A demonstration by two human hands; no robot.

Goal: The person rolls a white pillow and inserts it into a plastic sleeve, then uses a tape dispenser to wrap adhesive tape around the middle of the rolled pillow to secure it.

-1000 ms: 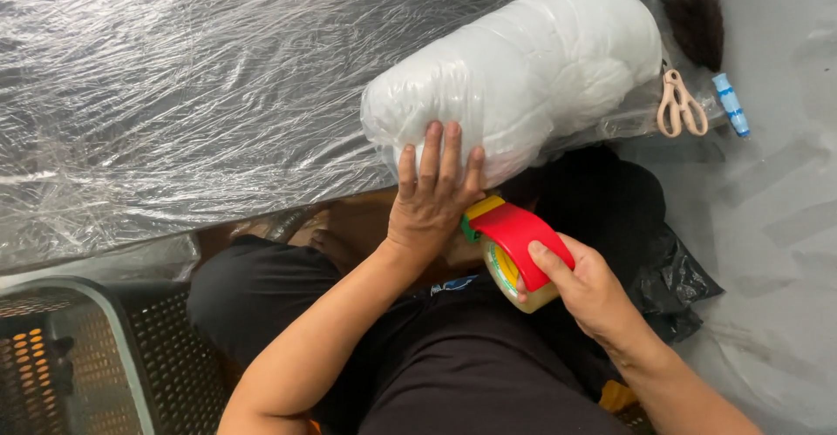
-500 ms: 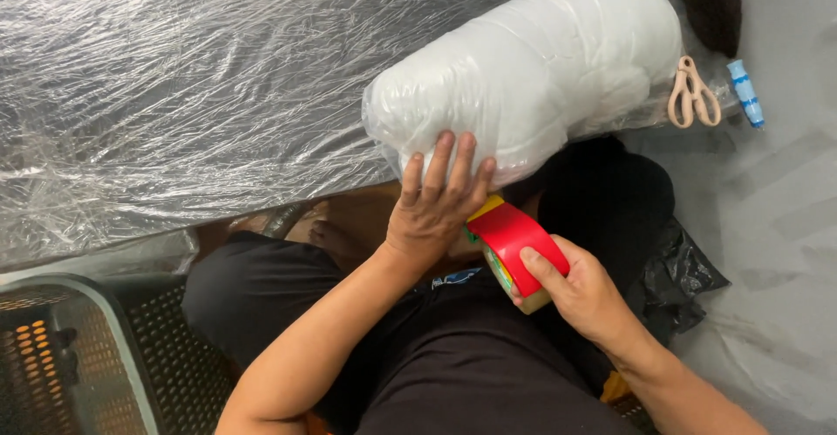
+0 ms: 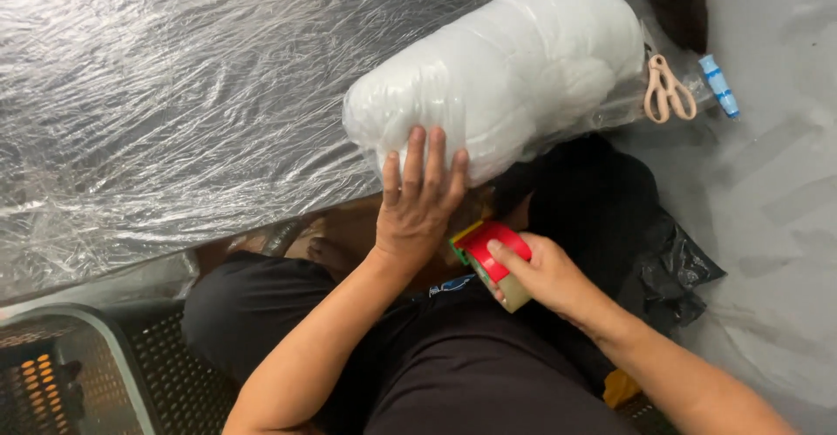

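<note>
White bundle: a plump pillow-like bundle wrapped in clear plastic, lying just above the hands on a plastic sheet.
Left hand: the left hand is open, fingers spread flat, palm pressing the near end of the bundle.
Right hand: the right hand is closed around a red tape dispenser, just right of the left hand and below the bundle.
Scissors: beige scissors lie up and right of the hands, beside the bundle's far end.
Basket: a grey mesh basket sits far left of the arms.
</note>
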